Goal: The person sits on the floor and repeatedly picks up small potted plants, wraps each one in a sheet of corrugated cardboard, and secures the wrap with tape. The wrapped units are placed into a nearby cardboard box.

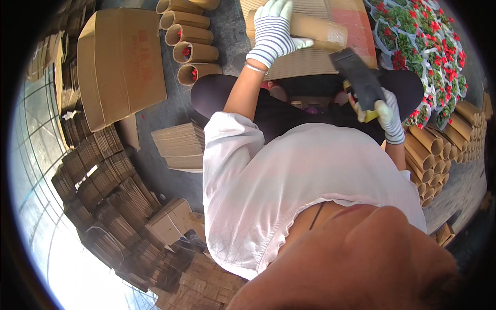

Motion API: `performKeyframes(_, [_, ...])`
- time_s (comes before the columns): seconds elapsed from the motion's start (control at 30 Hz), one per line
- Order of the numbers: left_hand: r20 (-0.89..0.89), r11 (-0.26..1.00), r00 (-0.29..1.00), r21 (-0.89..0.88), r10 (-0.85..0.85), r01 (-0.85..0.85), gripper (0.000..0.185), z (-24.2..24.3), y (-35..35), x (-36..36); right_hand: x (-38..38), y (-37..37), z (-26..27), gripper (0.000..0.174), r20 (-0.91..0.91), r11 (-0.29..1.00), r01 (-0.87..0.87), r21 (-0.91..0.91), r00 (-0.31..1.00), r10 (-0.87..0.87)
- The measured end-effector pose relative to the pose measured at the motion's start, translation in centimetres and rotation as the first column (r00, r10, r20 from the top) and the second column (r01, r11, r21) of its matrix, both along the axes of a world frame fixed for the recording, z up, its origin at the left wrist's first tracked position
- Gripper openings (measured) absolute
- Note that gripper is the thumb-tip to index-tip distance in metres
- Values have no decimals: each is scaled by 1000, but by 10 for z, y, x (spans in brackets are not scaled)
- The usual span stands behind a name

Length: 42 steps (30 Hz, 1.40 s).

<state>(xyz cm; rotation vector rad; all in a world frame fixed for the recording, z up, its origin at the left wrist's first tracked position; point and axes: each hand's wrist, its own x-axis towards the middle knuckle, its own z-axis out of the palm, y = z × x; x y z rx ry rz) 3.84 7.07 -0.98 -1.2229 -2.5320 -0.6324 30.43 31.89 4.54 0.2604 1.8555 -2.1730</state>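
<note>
My left hand (272,31), in a striped knit glove, lies across a rolled corrugated cardboard tube (323,29) and holds it down, its thumb stretched to the right. The tube rests on a stack of ribbed cardboard sheets (300,64) before my knees. A shiny clear patch, like tape, shows near its right end. My gloved right hand (381,110) grips a black and yellow handheld tool (358,77) over my right thigh. The tool's exact kind is unclear. Its black end is just below the tube's right end, with a small gap seeming to part them.
Several cardboard tubes (198,52), some with red flowers inside, lie at the upper left beside a large carton sheet (124,66). Flattened cardboard (180,147) is piled left. Wrapped red-flowered plants (430,50) stand at the right, above stacked tubes (428,143).
</note>
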Motion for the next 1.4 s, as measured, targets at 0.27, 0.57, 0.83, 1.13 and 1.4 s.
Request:
performKeyframes(0.27, [739,675,669,452,84,-584,38,14,-50,8,-137,56,-129,62,300,-94,-291,952,949,94])
performKeyframes(0.57, [-80,795,811,276,579,-540,40,61,-169,-111,-118,58,-149,41,-346,639,436,634,898,-270])
performKeyframes(0.83, [446,721,779,341,440,-603,32,27,-222,-221,-81,38,-128,42,-208,690,380,615,923,-323])
performKeyframes(1.13, [46,729,743,165,667,-664,27,-42,-202,-222,-99,25,-137,40,-236,630,313,711,950,-206])
performKeyframes(1.4, [-103,647,729,-390,676,-655,33,-121,-178,-200,-77,36,-94,39,-228,605,402,687,910,-347])
